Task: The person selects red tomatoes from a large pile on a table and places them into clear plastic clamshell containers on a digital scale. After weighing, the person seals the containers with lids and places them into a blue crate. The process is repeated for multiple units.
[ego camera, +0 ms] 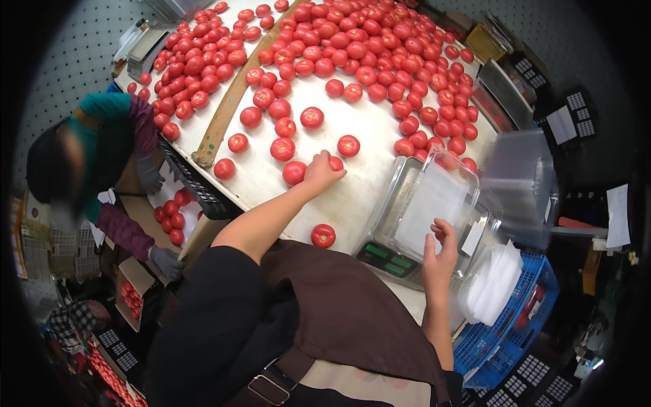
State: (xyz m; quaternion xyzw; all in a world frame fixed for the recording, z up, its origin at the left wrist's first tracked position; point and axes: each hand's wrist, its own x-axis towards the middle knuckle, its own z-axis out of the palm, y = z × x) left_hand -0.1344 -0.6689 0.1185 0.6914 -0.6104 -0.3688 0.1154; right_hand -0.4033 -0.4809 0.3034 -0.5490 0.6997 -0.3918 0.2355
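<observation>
On the white table (351, 203) my left hand (323, 175) has its fingers around a red tomato (335, 163); another tomato (294, 173) lies against its other side. My right hand (440, 254) is raised with fingers apart and nothing in it, over the edge of a digital scale (389, 258). On the scale sits a clear plastic tray (432, 198) with a white liner in it. A single tomato (323, 236) lies near the front edge, and a large heap of tomatoes (356, 50) covers the far side.
A wooden divider (231, 96) crosses the table at left. Beyond it, a gloved co-worker (109, 152) handles a cardboard box (190, 236) of tomatoes. Stacked clear trays (521, 178), white liners (493, 287) and a blue crate (508, 325) stand at right.
</observation>
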